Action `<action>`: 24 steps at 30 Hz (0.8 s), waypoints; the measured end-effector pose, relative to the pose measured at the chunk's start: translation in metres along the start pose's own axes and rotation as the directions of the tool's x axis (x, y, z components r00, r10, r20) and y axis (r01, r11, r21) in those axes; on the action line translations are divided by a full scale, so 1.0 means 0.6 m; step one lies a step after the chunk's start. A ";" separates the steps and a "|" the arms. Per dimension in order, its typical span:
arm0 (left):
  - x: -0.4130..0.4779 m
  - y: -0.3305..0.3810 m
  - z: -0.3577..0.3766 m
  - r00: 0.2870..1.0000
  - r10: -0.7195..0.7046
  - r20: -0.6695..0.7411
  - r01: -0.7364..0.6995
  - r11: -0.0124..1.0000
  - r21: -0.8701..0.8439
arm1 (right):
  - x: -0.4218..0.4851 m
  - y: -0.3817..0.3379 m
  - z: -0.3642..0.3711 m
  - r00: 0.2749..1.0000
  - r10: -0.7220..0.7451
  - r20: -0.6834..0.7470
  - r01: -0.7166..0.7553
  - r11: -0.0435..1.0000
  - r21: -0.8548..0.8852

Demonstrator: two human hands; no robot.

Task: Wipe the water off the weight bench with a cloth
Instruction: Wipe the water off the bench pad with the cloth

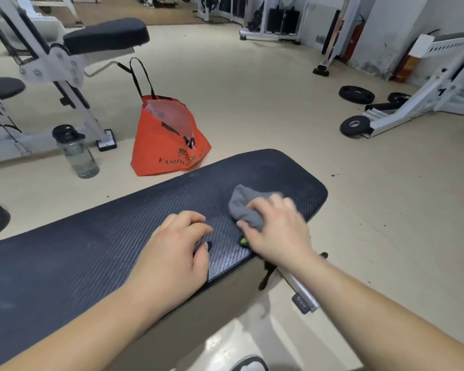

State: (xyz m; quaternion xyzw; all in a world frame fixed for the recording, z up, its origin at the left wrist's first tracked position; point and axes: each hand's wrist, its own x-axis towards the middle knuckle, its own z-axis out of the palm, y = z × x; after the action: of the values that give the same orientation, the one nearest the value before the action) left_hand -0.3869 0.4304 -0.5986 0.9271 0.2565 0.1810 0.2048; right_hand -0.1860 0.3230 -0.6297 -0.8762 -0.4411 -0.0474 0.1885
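A dark, textured weight bench pad [97,245] runs from the lower left toward the centre right. Near its far end lies a bunched grey cloth [243,207], and my right hand [276,231] grips it and presses it onto the pad. My left hand [172,253] rests on the pad's near edge just left of the cloth, fingers curled, holding nothing. A dull smeared patch shows on the pad beyond the cloth.
An orange tote bag [164,145] and a clear water bottle [77,152] stand on the floor beyond the bench. White gym machines [65,62] stand at the left. Weight plates [356,95] and a white frame lie at the right.
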 end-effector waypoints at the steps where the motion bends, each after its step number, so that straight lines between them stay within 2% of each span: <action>1: -0.008 -0.006 -0.007 1.000 -0.009 -0.008 0.009 1.000 0.001 | 0.017 0.028 -0.003 0.996 0.089 -0.013 -0.089 0.996 -0.010; 3: -0.025 -0.021 -0.018 1.000 -0.026 -0.012 0.027 0.999 0.021 | 0.045 0.079 -0.011 0.928 0.370 -0.046 -0.369 0.929 0.018; 5: -0.039 -0.031 -0.026 0.999 -0.047 -0.015 0.048 0.999 0.021 | 0.054 0.092 -0.014 0.797 0.603 -0.038 -0.594 0.794 0.129; 6: -0.044 -0.033 -0.029 0.998 -0.053 -0.019 0.054 0.998 0.014 | 0.053 0.076 -0.013 0.768 0.640 -0.024 -0.634 0.764 0.116; 7: -0.050 -0.034 -0.032 0.998 -0.056 -0.020 0.056 0.998 0.008 | 0.047 0.050 -0.015 0.780 0.625 -0.004 -0.624 0.779 0.055; 9: -0.064 -0.035 -0.038 0.998 -0.058 -0.015 0.058 0.998 -0.004 | 0.022 -0.031 -0.017 0.887 0.460 0.041 -0.458 0.887 -0.055; 11: -0.082 -0.040 -0.051 0.998 -0.060 -0.012 0.059 0.998 -0.007 | -0.025 -0.121 -0.002 0.982 0.168 0.092 -0.161 0.984 -0.074; 12: -0.093 -0.046 -0.059 0.998 -0.061 -0.010 0.061 0.998 -0.001 | -0.055 -0.161 0.004 0.991 -0.017 0.132 0.022 0.999 -0.037; 13: -0.105 -0.055 -0.069 0.998 -0.067 -0.014 0.067 0.998 0.010 | -0.079 -0.190 0.009 0.966 -0.193 0.175 0.191 0.981 0.027; 14: -0.118 -0.067 -0.081 0.996 -0.081 -0.025 0.082 0.996 0.022 | -0.089 -0.206 0.012 0.920 -0.326 0.219 0.316 0.945 0.077; 15: -0.132 -0.080 -0.094 0.994 -0.101 -0.040 0.103 0.994 0.034 | -0.084 -0.210 0.013 0.885 -0.395 0.245 0.383 0.919 0.098; 16: -0.147 -0.092 -0.108 0.990 -0.126 -0.055 0.128 0.991 0.043 | -0.067 -0.204 0.018 0.893 -0.379 0.241 0.371 0.925 0.080; 18: -0.180 -0.118 -0.133 0.980 -0.180 -0.087 0.185 0.981 0.055 | -0.017 -0.194 0.029 0.972 -0.150 0.182 0.160 0.986 -0.041; 20: -0.210 -0.142 -0.154 0.968 -0.229 -0.104 0.236 0.970 0.065 | 0.008 -0.206 0.037 0.989 0.044 0.144 -0.021 0.987 -0.160; 22: -0.234 -0.161 -0.170 0.958 -0.264 -0.113 0.271 0.961 0.058 | -0.008 -0.262 0.044 0.978 -0.015 0.207 0.048 0.987 -0.155; 24: -0.253 -0.176 -0.187 0.951 -0.286 -0.117 0.294 0.954 0.058 | -0.054 -0.338 0.049 0.923 -0.250 0.294 0.273 0.961 -0.038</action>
State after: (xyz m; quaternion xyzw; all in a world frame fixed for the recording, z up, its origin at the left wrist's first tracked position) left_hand -0.6007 0.4620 -0.5879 0.8754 0.4069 0.1887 0.1804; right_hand -0.3682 0.4187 -0.6063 -0.8138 -0.5744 0.0377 0.0803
